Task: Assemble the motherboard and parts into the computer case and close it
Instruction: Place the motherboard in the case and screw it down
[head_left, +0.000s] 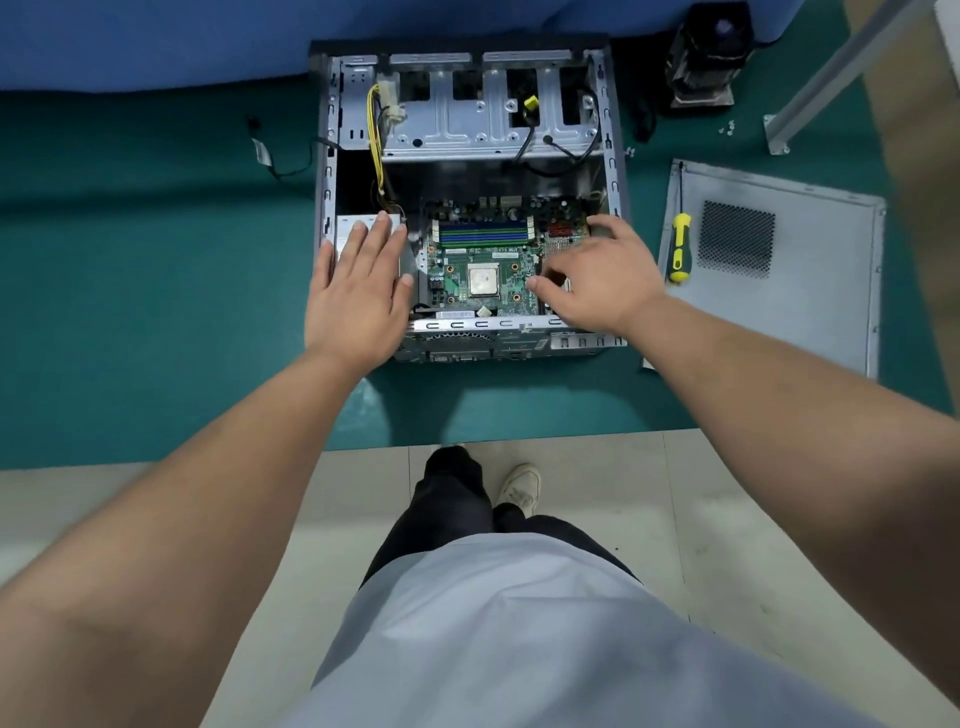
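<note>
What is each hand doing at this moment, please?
Left hand: open, flat on the silver power supply.
Right hand: fingers loosely curled over the motherboard; whether it holds anything cannot be told.

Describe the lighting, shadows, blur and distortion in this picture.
Head view: even overhead light; soft shadows fall on the green mat in front of the case. The wide lens bows the forearms and the mat's edges. The motherboard is fairly sharp, small print unreadable; left hand and right hand slightly soft. Mild sheen on the side panel; no harsh glare.
</note>
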